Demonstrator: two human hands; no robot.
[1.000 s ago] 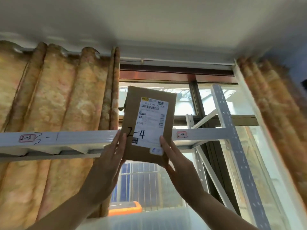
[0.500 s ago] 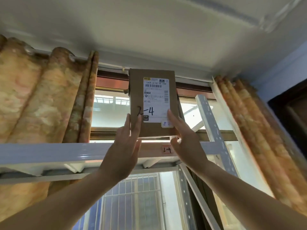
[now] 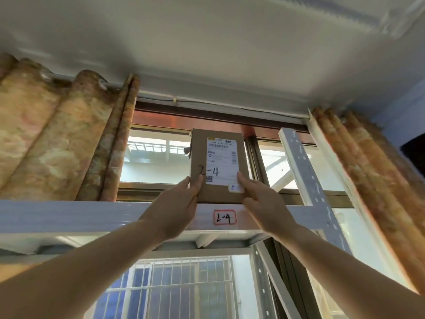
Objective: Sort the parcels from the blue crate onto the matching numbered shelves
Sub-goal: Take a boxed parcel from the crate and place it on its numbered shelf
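A brown cardboard parcel [image 3: 217, 153] with a white shipping label and "2-4" handwritten on it stands upright on the top shelf. Its lower edge meets the white shelf beam [image 3: 69, 216]. Directly below it on the beam is a red-bordered tag marked "2-4" [image 3: 224, 217]. My left hand [image 3: 177, 210] grips the parcel's lower left edge. My right hand [image 3: 259, 199] holds its lower right corner. The blue crate is out of view.
A white perforated upright [image 3: 305, 180] of the rack rises to the right of the parcel. A window [image 3: 156, 160] is behind the shelf, with patterned curtains at the left [image 3: 57, 143] and at the right [image 3: 372, 176]. The ceiling is close above.
Both hands have raised the parcel above the beam and brought it down, so its bottom edge now rests at shelf level above the 2-4 tag. The view has tilted upward.
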